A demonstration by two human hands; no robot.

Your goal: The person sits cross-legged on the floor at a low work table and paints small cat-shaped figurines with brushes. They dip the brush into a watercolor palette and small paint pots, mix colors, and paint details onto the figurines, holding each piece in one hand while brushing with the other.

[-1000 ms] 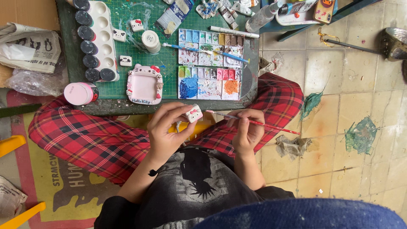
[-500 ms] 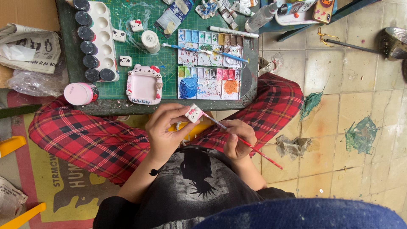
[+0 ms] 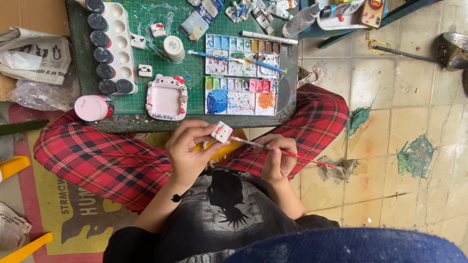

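the left hand (image 3: 187, 148) grips a small white figurine (image 3: 222, 132) over the lap, just below the tabletop (image 3: 195, 58) edge. the right hand (image 3: 277, 158) pinches a thin red paintbrush (image 3: 287, 154), its tip touching the figurine. a paint palette (image 3: 241, 73) lies on the tabletop.
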